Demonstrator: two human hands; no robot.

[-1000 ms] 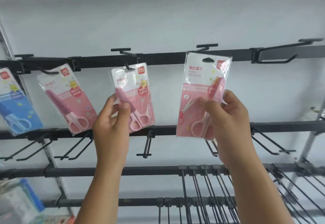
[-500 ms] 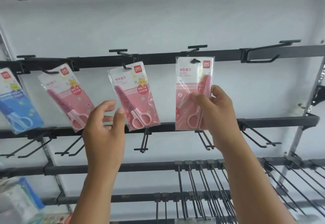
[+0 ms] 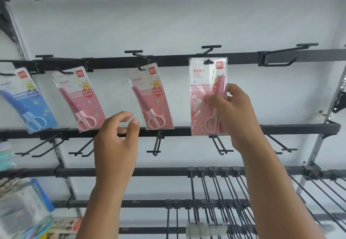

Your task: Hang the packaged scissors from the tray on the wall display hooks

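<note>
My right hand [image 3: 234,115] grips a pink packaged scissors [image 3: 203,88] by its lower right side, held upright with its hang hole at the tip of a black wall hook [image 3: 210,48]. My left hand [image 3: 116,137] hovers open below and between two pink scissors packs, touching neither. One pink pack [image 3: 149,96] hangs tilted on the middle hook, another pink pack [image 3: 78,96] hangs to its left. A blue scissors pack [image 3: 24,100] hangs at the far left.
An empty long hook [image 3: 284,55] sticks out at the right of the same rail. Below, a second rail [image 3: 280,127] carries several bare hooks, and lower rails hold many long wire pegs [image 3: 215,192]. Blurred packaged goods [image 3: 22,210] sit at the bottom left.
My left hand let go of the middle pink pack and dropped away open. My right hand raised its pack to the hook, bringing the hang hole onto the hook tip.
</note>
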